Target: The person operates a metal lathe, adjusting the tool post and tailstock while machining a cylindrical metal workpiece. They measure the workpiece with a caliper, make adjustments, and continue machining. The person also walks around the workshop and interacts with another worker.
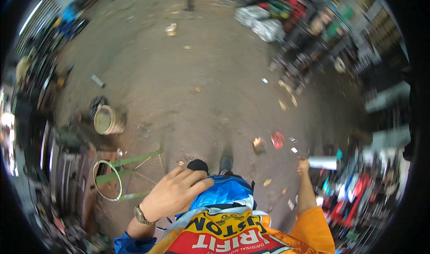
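Observation:
My left hand [172,193] is raised in front of my shirt, back of the hand up. Its fingers are loosely bent and slightly apart, and nothing shows in them; the palm side is hidden. A wristwatch [142,214] is on that wrist. Out to the right, my right hand [303,165] hangs at the end of a stretched arm. It is small and blurred, so its grip cannot be made out. Close beside it in the picture is a long white piece [323,162]; whether they touch is unclear. My shoe [226,163] stands on the brown floor.
At left are a bucket [104,120] and a pale ring [107,180] by green bars [134,159]. A red ring [277,140] lies on the floor [201,106]. Silvery bags [264,25] and dark metal parts [295,61] are far right; mixed clutter [358,187] fills the near right.

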`<state>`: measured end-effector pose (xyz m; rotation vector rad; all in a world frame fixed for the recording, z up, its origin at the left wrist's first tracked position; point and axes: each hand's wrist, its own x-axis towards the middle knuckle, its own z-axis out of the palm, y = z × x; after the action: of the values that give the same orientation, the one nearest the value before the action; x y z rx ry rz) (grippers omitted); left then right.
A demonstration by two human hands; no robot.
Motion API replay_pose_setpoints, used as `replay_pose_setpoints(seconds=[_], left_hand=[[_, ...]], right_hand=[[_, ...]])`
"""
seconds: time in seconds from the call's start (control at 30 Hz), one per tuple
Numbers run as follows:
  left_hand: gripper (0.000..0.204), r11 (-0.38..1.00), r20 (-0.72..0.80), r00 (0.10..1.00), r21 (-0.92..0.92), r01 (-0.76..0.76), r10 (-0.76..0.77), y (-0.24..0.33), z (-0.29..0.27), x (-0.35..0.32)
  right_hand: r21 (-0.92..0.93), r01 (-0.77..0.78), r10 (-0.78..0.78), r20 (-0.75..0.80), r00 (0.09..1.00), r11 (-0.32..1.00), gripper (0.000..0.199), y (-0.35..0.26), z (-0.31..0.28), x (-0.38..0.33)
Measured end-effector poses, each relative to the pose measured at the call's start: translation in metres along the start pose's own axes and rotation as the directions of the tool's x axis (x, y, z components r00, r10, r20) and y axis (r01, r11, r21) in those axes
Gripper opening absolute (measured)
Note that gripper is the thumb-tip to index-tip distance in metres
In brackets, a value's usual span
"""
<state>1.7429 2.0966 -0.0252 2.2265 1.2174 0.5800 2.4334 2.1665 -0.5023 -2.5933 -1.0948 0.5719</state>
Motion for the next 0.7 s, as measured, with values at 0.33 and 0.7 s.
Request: replay_pose_setpoints(seconds=[0.33, 0.7], left_hand=[[0.045, 0.907, -0.183, 0.889, -0.034, 0.420, -0.419, -0.226, -0.072, 0.011], [0.028, 0.986, -0.705, 0.709, 0.107, 0.126, -0.014, -0.402, -0.401, 0.062]], right_hand=[[0.568, 0.288, -0.486, 0.232, 0.843, 0.771, 0.022, -0.618, 0.091, 0.033], [0.117, -0.108, -0.011, 0.725, 0.688, 0.987, 0.018, -0.671, 0.288, -0.122]])
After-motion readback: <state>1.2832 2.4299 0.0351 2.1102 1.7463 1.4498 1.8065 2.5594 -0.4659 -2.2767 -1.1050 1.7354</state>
